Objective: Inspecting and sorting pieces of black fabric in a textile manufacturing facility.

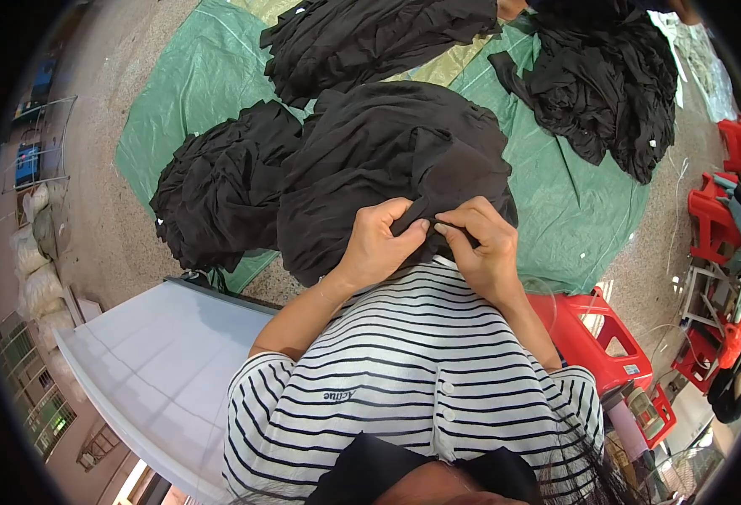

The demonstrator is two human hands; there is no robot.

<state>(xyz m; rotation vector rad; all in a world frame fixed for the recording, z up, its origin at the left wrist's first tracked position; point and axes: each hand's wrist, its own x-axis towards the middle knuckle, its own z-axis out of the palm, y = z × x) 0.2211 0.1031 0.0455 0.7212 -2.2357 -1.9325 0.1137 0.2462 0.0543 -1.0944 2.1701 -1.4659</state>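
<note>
A heap of black cloth [353, 160], apparently garments, covers my lap. Close to my body, my left hand [380, 242] pinches a folded edge of one black garment [463, 177] between thumb and fingers. My right hand [484, 246] grips the same edge a short way to the right, its thumb and forefinger pressed together. The two hands' fingertips nearly meet over the cloth. Whether anything small sits between them is too fine to tell, and the garment's exact kind is hidden by its folds.
More black cloth piles lie at the left [227, 185], the far middle [379, 38] and the far right [602, 84], on a green tarpaulin [572, 227]. A white table [160, 362] stands at my left. Beside me on the right is a red plastic stool [593, 337].
</note>
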